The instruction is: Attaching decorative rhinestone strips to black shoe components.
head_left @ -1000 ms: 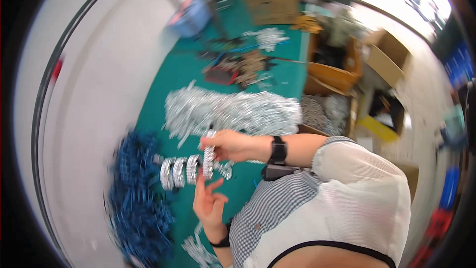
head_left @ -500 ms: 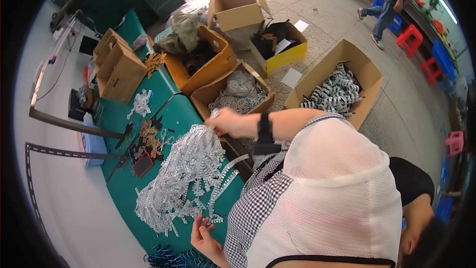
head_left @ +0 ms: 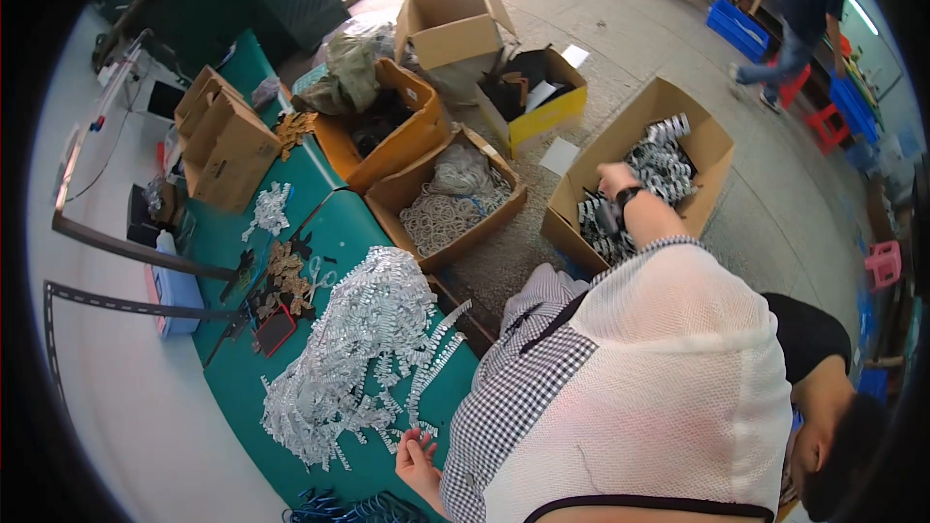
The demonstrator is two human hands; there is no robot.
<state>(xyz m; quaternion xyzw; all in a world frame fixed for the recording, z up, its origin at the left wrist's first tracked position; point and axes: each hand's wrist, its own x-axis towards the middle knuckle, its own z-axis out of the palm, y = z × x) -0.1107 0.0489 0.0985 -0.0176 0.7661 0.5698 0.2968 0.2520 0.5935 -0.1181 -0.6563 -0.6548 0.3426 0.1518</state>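
A large heap of silvery, fringed strips [head_left: 349,349] lies on the green table [head_left: 232,387]. My left hand [head_left: 418,463] is at the heap's near lower edge, by a strip end. Its fingers are loosely bent and apart, with nothing plainly held. Reaching out to the right, my right hand [head_left: 620,181], with a black watch on its wrist, is above a cardboard box [head_left: 712,160]. Curled silver-and-black strips [head_left: 664,169] fill that box's bottom. One finger of the right hand is stretched out and the others are partly hidden; I see nothing held.
Boxes stand beside the table: one with pale rings [head_left: 446,218], an orange one [head_left: 387,150], a yellow one [head_left: 552,116]. Scissors [head_left: 320,273], brown pieces [head_left: 288,271] and a red-edged black object [head_left: 276,331] lie beyond the heap. Dark blue coils [head_left: 349,506] lie nearby. A co-worker [head_left: 823,368] is at right; another person [head_left: 809,15] walks behind.
My right hand has moved from the heap's edge to above the box of curled strips, where a bright curl now stands higher. My left hand has shifted slightly right. The walking person has moved right.
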